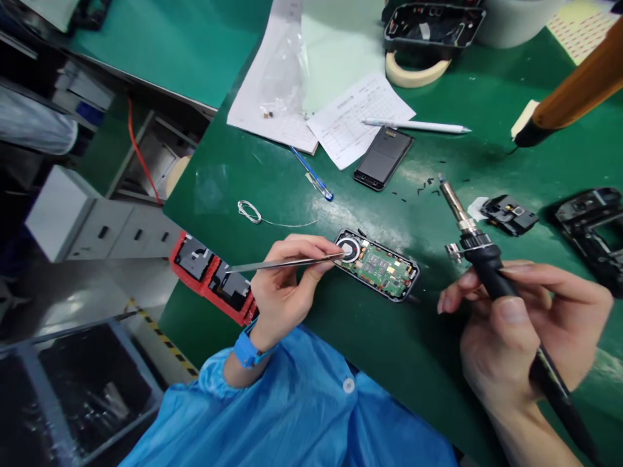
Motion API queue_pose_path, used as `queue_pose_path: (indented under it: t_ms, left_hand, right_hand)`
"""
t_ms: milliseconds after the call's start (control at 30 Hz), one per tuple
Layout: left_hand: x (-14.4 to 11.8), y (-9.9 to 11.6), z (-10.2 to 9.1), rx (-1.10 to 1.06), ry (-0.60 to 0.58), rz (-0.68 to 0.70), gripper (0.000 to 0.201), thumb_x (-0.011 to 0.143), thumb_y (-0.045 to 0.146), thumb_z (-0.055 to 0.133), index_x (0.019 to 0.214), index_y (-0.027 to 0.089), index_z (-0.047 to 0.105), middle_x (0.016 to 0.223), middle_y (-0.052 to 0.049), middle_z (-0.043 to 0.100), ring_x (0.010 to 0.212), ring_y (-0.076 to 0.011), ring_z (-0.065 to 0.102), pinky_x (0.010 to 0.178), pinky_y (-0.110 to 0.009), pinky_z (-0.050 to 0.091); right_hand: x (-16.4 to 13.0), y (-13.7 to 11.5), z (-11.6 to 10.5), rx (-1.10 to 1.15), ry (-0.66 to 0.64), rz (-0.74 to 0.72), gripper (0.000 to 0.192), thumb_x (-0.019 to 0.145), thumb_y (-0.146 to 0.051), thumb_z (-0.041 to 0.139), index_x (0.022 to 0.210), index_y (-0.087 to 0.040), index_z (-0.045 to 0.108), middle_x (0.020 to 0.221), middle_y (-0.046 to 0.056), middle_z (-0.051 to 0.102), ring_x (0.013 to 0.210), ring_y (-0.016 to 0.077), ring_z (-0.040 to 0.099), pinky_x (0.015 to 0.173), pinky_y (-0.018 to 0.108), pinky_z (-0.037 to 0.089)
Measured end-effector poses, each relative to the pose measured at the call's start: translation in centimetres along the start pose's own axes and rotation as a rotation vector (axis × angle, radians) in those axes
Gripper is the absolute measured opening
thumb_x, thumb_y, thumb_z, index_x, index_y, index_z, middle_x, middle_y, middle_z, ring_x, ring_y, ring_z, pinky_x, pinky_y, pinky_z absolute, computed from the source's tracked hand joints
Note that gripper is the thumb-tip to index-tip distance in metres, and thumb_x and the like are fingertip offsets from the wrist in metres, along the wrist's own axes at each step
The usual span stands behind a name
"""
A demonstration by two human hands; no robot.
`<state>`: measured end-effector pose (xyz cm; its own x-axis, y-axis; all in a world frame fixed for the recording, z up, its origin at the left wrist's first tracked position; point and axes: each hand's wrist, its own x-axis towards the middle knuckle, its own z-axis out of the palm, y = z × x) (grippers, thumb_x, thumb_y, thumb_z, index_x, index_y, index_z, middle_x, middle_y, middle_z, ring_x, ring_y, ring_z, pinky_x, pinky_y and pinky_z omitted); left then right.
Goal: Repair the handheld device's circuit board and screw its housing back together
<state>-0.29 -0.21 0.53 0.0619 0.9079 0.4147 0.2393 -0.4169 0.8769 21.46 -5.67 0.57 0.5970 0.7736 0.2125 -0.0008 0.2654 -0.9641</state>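
Observation:
My left hand [287, 285] pinches metal tweezers [282, 264], their tips touching the round speaker end of an opened phone with a green circuit board [379, 264] lying on the green mat [370, 363]. My right hand [525, 324] grips a black-handled soldering iron [479, 250], its metal tip pointing up and away, held to the right of the board and clear of it. A blue wrist strap [246, 350] sits on my left wrist.
A dark phone [383, 157], a blue pen [312, 174], a white pen [416, 125], papers [357, 117] and a plastic bag [285, 71] lie beyond. Black phone parts [509, 214] and a frame [591, 227] sit right. A red-black fixture [211, 275] and a solder wire loop [250, 212] are left.

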Motion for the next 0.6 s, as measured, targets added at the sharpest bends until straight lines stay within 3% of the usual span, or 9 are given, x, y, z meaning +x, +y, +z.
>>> queue_pose_path:
  t_ms: [133,300,500,600]
  left_hand:
    - [1.6,-0.8,-0.3,0.015,-0.113,0.102,0.014,0.107,0.027,0.078,0.101,0.026,0.065,0.096,-0.002,0.083,0.088,-0.0198,0.083,0.081,-0.039,0.072]
    - [2.2,-1.9,-1.0,0.045,-0.235,0.115,0.018,0.107,0.03,0.078,0.095,0.025,0.065,0.093,-0.003,0.083,0.082,-0.02,0.083,0.075,-0.037,0.072]
    - [2.1,-2.2,-1.0,0.047,-0.26,0.105,0.017,0.107,0.024,0.076,0.094,0.023,0.066,0.095,-0.004,0.084,0.085,-0.0182,0.083,0.078,-0.034,0.071]
    - [2.3,-2.4,-1.0,0.046,-0.254,0.14,0.017,0.106,0.021,0.077,0.093,0.021,0.067,0.094,-0.003,0.085,0.084,-0.0166,0.083,0.078,-0.03,0.069]
  right_hand:
    - [0.1,-0.2,0.1,0.036,0.01,0.045,0.028,0.086,-0.039,0.097,0.107,-0.033,0.079,0.096,0.0,0.068,0.071,0.0183,0.071,0.043,0.032,0.055]
    - [0.5,-0.6,0.1,0.055,-0.047,0.048,0.026,0.088,-0.038,0.098,0.108,-0.035,0.081,0.089,-0.003,0.07,0.066,0.0157,0.068,0.043,0.033,0.053]
    - [0.7,-0.4,-0.1,0.055,-0.081,0.047,0.025,0.091,-0.036,0.095,0.11,-0.029,0.08,0.089,-0.001,0.071,0.064,0.0156,0.069,0.042,0.032,0.054]
    - [0.8,-0.1,-0.3,0.073,-0.104,-0.02,0.021,0.094,-0.029,0.091,0.111,-0.026,0.079,0.091,-0.001,0.069,0.065,0.0155,0.069,0.04,0.03,0.054]
